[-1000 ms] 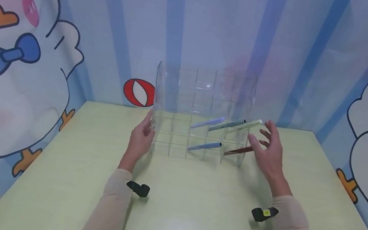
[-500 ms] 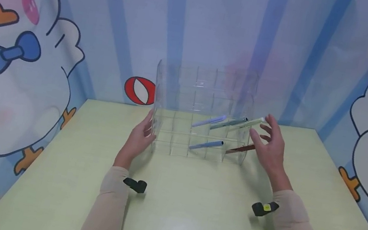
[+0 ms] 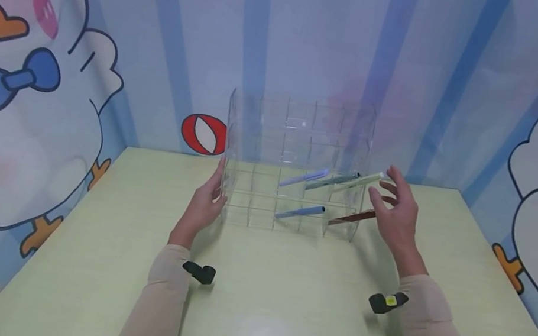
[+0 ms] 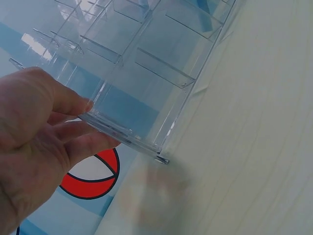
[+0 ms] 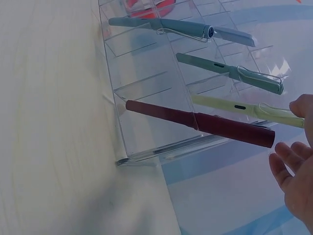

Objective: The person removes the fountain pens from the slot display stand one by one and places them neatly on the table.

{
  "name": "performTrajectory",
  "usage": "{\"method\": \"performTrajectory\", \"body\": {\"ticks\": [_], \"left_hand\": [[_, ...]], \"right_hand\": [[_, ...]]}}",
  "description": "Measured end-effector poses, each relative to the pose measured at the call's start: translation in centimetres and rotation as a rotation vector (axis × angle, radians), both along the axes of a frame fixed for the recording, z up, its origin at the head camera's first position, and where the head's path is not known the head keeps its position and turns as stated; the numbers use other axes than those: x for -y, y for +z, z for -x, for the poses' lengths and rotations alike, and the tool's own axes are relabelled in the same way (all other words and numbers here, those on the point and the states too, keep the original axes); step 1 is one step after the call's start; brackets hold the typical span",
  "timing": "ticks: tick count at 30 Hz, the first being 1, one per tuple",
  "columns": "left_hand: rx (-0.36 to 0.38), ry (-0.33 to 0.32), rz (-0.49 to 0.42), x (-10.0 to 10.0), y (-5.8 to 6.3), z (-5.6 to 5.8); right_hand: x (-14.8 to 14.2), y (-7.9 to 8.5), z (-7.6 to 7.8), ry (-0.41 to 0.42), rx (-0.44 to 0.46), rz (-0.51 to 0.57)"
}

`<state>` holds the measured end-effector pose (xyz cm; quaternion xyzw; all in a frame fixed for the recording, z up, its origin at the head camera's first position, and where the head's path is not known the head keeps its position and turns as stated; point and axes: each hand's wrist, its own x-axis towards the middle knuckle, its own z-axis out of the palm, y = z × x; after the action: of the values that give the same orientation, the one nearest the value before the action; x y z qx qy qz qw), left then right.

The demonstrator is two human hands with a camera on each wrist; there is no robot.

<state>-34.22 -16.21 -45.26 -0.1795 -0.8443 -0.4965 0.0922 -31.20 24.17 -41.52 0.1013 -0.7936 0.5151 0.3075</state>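
Observation:
A clear acrylic rack [image 3: 264,195] with rows of compartments stands on the table. My left hand [image 3: 202,207] holds its left side panel, thumb inside and fingers outside, as the left wrist view shows. My right hand [image 3: 397,218] is beside the rack's right side, fingers spread and loosely bent. Its fingertips are near the capped ends of a light green pen [image 5: 264,112] and a dark red pen [image 5: 200,122]. Lavender [image 3: 303,178] and dark green [image 3: 332,181] pens lean in the light green pen's row. A blue pen [image 3: 300,212] leans in the bottom row with the dark red one.
The pale wooden table [image 3: 242,319] extends in front of the rack and to both sides. Close behind it rises a blue striped backdrop [image 3: 313,38] with cartoon ducks and a red-and-white ball [image 3: 203,133]. A black wrist camera [image 3: 199,272] sits on the left sleeve, another [image 3: 387,302] on the right.
My right hand has risen slightly, its index finger now higher beside the light green pen's end. My left hand has shifted a little left on the rack's side. The pens stay in their compartments.

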Motion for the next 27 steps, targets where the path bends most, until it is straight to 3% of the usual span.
{"method": "performTrajectory", "body": {"ticks": [10,19,27], "left_hand": [[0.021,0.010,0.002,0.02,0.20,-0.17],[0.037,0.023,0.007,-0.10,0.19,-0.04],[0.020,0.008,-0.014,0.11,-0.09,0.05]], "right_hand": [[0.57,0.78,0.65,0.022,-0.028,-0.009],[0.61,0.74,0.73,0.014,0.028,-0.058],[0.81,0.95,0.92,-0.007,0.095,-0.016]]}}
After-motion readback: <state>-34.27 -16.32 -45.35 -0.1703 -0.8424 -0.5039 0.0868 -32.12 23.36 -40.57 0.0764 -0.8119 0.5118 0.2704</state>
